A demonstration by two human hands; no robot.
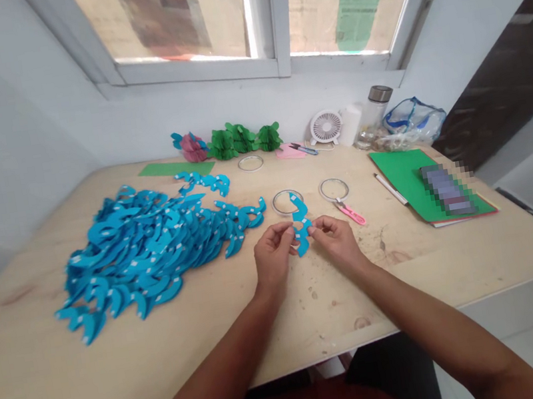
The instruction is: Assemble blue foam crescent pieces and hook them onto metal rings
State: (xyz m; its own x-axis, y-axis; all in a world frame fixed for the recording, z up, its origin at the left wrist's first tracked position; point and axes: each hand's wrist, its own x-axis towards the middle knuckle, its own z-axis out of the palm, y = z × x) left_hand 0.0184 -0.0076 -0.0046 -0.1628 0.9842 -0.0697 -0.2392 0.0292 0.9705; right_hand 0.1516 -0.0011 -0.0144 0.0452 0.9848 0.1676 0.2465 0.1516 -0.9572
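A curved blue paper cutout point(299, 206) with small white tabs is held up between both hands over the middle of the table. My left hand point(275, 251) pinches its left edge, and my right hand point(334, 237) pinches the right edge with thumb and finger. Just behind the cutout lies a roll of tape point(276, 205), partly covered by it. To the left of my hands spreads a large heap of similar blue cutouts point(151, 234), many bearing white tabs. A second tape roll point(333, 179) and a pink utility knife point(351, 213) lie beyond my right hand.
Green paper decorations point(241, 139) and a pink one point(193, 147) line the wall. A small white fan point(326, 127), a glass bottle point(375, 116) and a plastic bag point(416, 122) stand at the back right. Green sheets point(400, 185) lie on the right, bearing a blurred-out object.
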